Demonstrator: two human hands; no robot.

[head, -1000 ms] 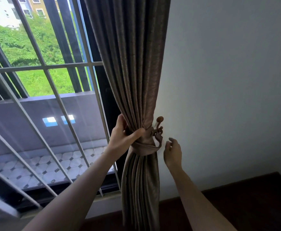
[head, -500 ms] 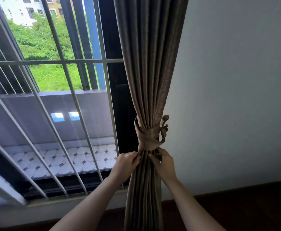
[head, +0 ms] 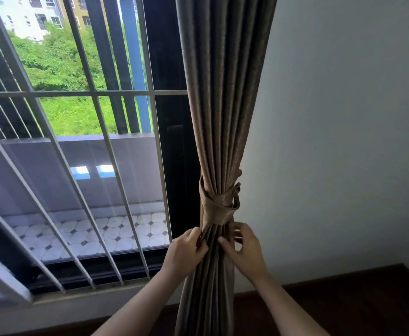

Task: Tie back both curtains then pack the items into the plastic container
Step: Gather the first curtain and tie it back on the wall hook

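Note:
A brown-grey curtain (head: 223, 105) hangs gathered at the window's right edge, bound by a matching fabric tieback (head: 216, 209) looped onto a wall hook (head: 237, 190). Just below the tieback my left hand (head: 186, 253) pinches the curtain's left folds. On the other side my right hand (head: 246, 251) grips the right folds at the same height. The lower curtain falls straight between my forearms. No plastic container or loose items are in view.
A window with white slanted bars (head: 77, 166) fills the left, with a tiled balcony beyond. A plain white wall (head: 344, 141) is on the right. Dark wooden floor (head: 344, 299) runs along the bottom right.
My left hand left the tieback and dropped below it. My right hand came in from the wall. Both now hold the folds under the tieback, and the view has shifted closer.

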